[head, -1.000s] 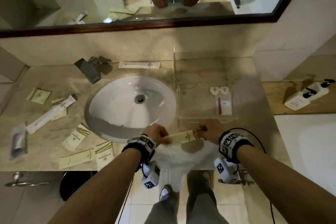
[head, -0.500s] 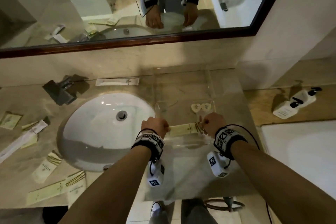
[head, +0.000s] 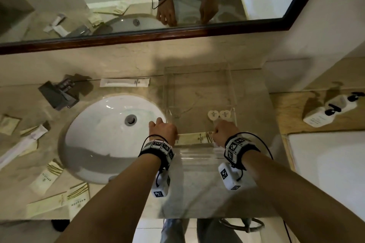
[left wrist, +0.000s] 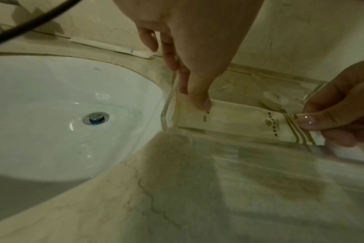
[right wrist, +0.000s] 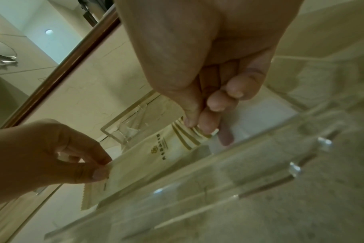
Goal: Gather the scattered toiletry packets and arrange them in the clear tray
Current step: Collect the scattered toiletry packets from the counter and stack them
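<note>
- The left hand (head: 163,131) pinches the plain end of a cream packet (head: 194,138) between thumb and forefinger; the other fingers (left wrist: 149,39) hang loosely above it.
- The right hand (head: 224,132) pinches the opposite, gold-striped end of the same packet between thumb and fingertips (right wrist: 205,127), the remaining fingers curled in behind them.
- Between the two pinches the packet stretches flat and level, printed side up, just over the near wall of the clear tray (head: 230,85) (whether it touches the tray floor cannot be told).
- Just beyond the right fingers, inside the tray by its right wall, lie two small heart-shaped pieces (head: 213,115) side by side.
- Left of the left fingers is the white basin (head: 98,134), set in the marble counter (head: 197,193), its drain (head: 130,119) in the middle.
- Well left of both hands, more cream packets (head: 77,197) lie scattered at the counter's near edge, with a long white sachet (head: 23,144) farther out.
- Beyond the basin, against the back wall, lies another long white packet (head: 124,82), beside a dark faucet (head: 59,94).
- Far right of the right fingers, two white pump bottles (head: 329,109) lie on a wooden ledge.
- Farthest off, the mirror (head: 138,2) reflects both hands and wristbands.
</note>
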